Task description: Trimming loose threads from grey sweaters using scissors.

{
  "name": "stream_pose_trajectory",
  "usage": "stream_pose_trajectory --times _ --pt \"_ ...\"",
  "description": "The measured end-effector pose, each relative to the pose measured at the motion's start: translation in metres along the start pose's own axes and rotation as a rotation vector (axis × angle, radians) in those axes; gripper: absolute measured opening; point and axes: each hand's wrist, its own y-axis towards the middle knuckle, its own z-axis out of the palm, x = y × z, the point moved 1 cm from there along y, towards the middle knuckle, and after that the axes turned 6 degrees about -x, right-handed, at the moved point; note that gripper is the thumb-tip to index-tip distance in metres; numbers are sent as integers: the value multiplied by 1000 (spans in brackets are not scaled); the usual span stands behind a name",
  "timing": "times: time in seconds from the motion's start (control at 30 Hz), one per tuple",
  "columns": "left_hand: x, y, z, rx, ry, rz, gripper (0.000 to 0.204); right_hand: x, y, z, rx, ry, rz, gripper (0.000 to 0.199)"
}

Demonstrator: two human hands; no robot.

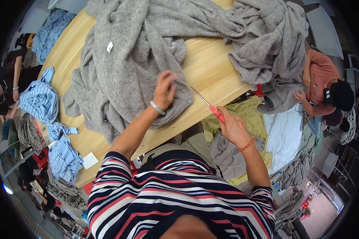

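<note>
On the wooden table (211, 67) my left hand (164, 91) pinches the buttoned edge of the grey cardigan (123, 67) near the table's front edge. My right hand (233, 126) grips red-handled snips (208, 104), blade tip just beside that edge.

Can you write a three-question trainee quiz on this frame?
1. True or false: the right hand holds a red-handled tool with a thin metal shaft.
2. What does the left hand pinch? A) blue striped shirt B) grey knit garment C) white paper slip
3. Fill in: the garment lies on a ____ table.

Key: 1 true; 2 B, at a buttoned edge near the table's rim; 3 wooden.
</note>
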Motion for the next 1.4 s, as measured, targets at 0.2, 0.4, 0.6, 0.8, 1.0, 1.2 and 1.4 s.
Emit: stream_pose_trajectory --times 0.2,0.4,0.6,0.8,1.0,1.2,1.4 --pt "7 9 23 -417 -502 -770 55 4 6 -3 4 17 22 39" --pt "-5 42 35 53 209 87 43 -2 15 -12 38 27 55 40" --pt "19 24 44 207 344 146 42 5 32 -22 111 -1 21 41" --pt "18 27 47 421 355 128 55 24 85 -18 104 -68 -47 39" --pt "25 20 56 430 310 65 51 0 61 -27 310 -102 -77 36" --pt "14 16 53 209 12 -138 44 7 48 -42 240 -31 -85 32" --pt "-78 -7 -59 -389 180 -268 47 35 105 -62 -121 87 20 25"
